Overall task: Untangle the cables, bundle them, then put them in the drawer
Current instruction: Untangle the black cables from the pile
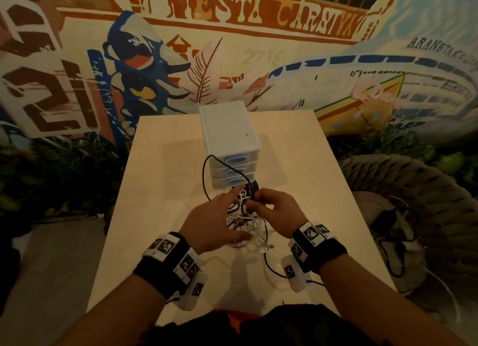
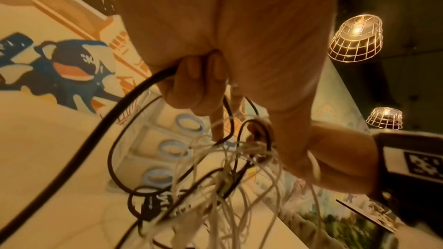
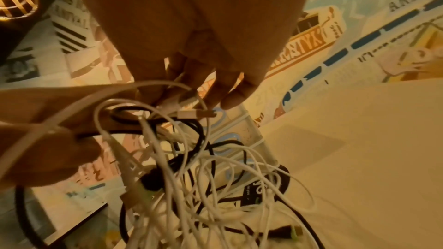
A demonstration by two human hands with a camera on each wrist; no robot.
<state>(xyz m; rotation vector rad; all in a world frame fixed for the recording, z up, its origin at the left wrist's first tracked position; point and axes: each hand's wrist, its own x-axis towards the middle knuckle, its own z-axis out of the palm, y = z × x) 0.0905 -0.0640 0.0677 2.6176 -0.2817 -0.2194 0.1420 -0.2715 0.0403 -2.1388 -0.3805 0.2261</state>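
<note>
A tangle of white and black cables (image 1: 245,226) hangs between my two hands above the pale table (image 1: 323,190). My left hand (image 1: 217,221) has its fingers (image 2: 191,82) curled round a thick black cable (image 2: 107,120). That cable loops away past the drawers. My right hand (image 1: 274,211) pinches a white cable near its plug (image 3: 199,114) at the top of the tangle (image 3: 203,177). The white three-drawer unit (image 1: 230,133) stands just behind, all drawers closed, and a black cable loop (image 1: 205,175) hangs in front of it.
A dark round item with white lettering (image 1: 249,187) lies at the foot of the drawers. A wicker chair (image 1: 413,190) with more cables and a charger (image 1: 393,226) stands right of the table. A mural wall is behind. Caged lamps (image 2: 354,39) hang overhead.
</note>
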